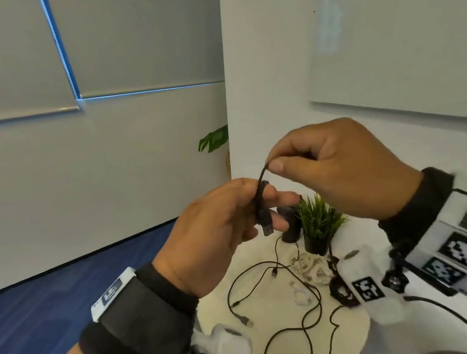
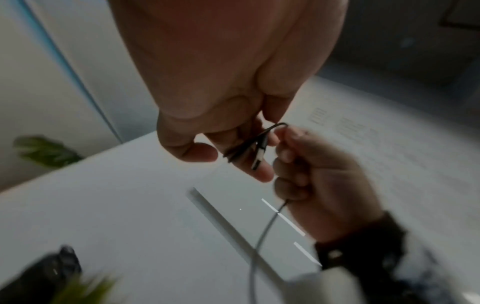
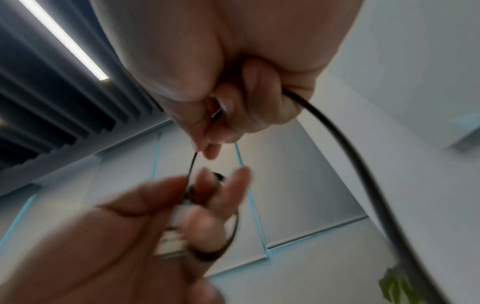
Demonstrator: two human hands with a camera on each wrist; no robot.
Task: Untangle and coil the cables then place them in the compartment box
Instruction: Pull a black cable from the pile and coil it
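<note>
Both hands raised above the surface point(image 1: 283, 347). Left hand point(image 1: 219, 235) fingers curled round a small black cable coil point(image 1: 262, 205), USB plug hanging below. Right hand point(image 1: 336, 168) pinches the cable's free run just above it. More cables point(image 1: 288, 298) loose mid-surface.

Round white table point(image 1: 284, 352) carries loose black cables point(image 1: 300, 296); white cables point(image 1: 311, 266); potted plant point(image 1: 317, 225).

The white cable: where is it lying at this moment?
In the head view, the white cable lies bundled on the round table, just in front of the small potted plant, beside the loose black cables, below both raised hands.
</note>
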